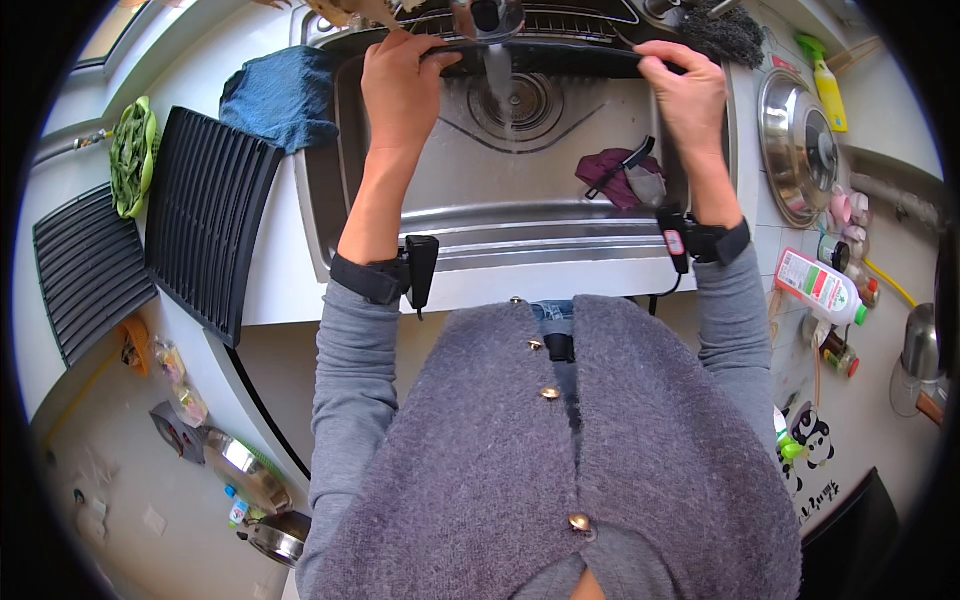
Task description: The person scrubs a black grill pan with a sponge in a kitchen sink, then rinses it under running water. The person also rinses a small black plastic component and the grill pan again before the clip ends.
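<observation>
Both hands hold a dark, flat panel (555, 61) by its ends, on edge across the far part of a stainless steel sink (525, 180). My left hand (403, 90) grips its left end, and my right hand (686, 94) pinches the right end. Water (498, 75) runs from the faucet (487, 16) just beyond the panel's middle and falls towards the drain (517, 101). A purple cloth (611, 176) lies at the right of the basin, with a black-handled tool (626, 165) on it. How much of the panel faces away is hidden.
Two black slatted panels (206, 217) (90, 270) lie on the left counter, near a blue cloth (281, 97) and a green basket of leafy greens (133, 157). Right of the sink are a glass-and-steel pot lid (799, 150), a yellow spray bottle (827, 86) and a white bottle (821, 287).
</observation>
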Demonstrator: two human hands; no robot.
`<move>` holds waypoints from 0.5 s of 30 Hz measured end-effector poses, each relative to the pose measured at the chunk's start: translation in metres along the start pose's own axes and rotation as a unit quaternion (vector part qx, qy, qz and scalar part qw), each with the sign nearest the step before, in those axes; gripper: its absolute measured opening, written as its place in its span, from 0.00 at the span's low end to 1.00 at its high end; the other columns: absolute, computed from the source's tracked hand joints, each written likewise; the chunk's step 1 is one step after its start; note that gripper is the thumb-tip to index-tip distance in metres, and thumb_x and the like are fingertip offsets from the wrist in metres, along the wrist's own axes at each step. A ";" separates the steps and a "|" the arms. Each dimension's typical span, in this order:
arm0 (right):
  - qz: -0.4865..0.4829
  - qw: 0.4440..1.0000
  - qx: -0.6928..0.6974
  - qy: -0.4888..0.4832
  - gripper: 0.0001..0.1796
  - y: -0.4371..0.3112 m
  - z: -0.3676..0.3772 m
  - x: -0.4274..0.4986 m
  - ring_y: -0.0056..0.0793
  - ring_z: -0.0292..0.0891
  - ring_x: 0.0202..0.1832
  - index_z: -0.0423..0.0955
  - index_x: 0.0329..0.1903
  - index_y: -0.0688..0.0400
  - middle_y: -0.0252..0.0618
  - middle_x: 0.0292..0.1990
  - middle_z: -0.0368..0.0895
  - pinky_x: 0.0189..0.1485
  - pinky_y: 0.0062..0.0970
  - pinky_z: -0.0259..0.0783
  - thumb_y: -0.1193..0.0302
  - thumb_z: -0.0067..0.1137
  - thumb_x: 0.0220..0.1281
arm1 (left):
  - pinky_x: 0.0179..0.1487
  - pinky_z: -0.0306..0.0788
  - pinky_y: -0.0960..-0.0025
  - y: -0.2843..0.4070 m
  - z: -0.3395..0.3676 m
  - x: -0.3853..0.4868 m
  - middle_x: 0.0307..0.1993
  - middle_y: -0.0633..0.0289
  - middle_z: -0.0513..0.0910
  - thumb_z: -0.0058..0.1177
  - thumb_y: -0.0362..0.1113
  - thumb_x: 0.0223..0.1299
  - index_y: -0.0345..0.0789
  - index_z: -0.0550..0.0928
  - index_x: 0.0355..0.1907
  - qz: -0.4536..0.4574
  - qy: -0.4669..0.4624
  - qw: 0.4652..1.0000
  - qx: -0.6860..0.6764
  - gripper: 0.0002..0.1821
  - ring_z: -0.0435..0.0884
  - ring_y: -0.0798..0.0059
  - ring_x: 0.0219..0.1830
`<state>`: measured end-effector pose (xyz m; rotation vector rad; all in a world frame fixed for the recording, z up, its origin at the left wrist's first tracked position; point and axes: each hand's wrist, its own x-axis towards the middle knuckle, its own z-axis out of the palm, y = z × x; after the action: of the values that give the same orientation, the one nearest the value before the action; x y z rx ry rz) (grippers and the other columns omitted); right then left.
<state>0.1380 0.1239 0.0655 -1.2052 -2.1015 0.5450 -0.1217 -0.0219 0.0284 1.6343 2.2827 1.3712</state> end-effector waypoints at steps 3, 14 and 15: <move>0.098 0.993 0.042 -0.050 0.09 0.007 -0.015 0.007 0.14 0.79 0.37 0.87 0.40 0.58 0.30 0.35 0.88 0.45 0.16 0.72 0.72 0.64 0.57 | 0.46 0.71 0.61 0.001 0.000 0.002 0.33 0.60 0.83 0.62 0.31 0.50 0.35 0.88 0.34 -0.004 -0.011 1.000 0.006 0.07 0.78 0.58 0.39; 0.123 0.991 -0.009 -0.043 0.10 0.009 -0.015 0.011 0.16 0.80 0.35 0.88 0.37 0.50 0.27 0.31 0.87 0.46 0.21 0.72 0.65 0.67 0.52 | 0.46 0.71 0.59 0.000 -0.003 0.004 0.33 0.60 0.82 0.62 0.32 0.50 0.35 0.88 0.34 -0.027 -0.029 0.999 -0.007 0.08 0.77 0.56 0.40; 0.158 0.987 -0.015 -0.033 0.10 0.010 -0.017 0.013 0.14 0.79 0.35 0.88 0.38 0.52 0.28 0.31 0.87 0.44 0.19 0.72 0.66 0.67 0.52 | 0.46 0.71 0.59 0.000 -0.003 0.004 0.33 0.60 0.82 0.62 0.32 0.50 0.35 0.88 0.34 -0.023 -0.028 0.999 -0.001 0.08 0.77 0.56 0.40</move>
<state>0.1513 0.1406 0.0747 -1.5708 -1.9877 0.7046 -0.1251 -0.0203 0.0322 1.5889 2.2713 1.3022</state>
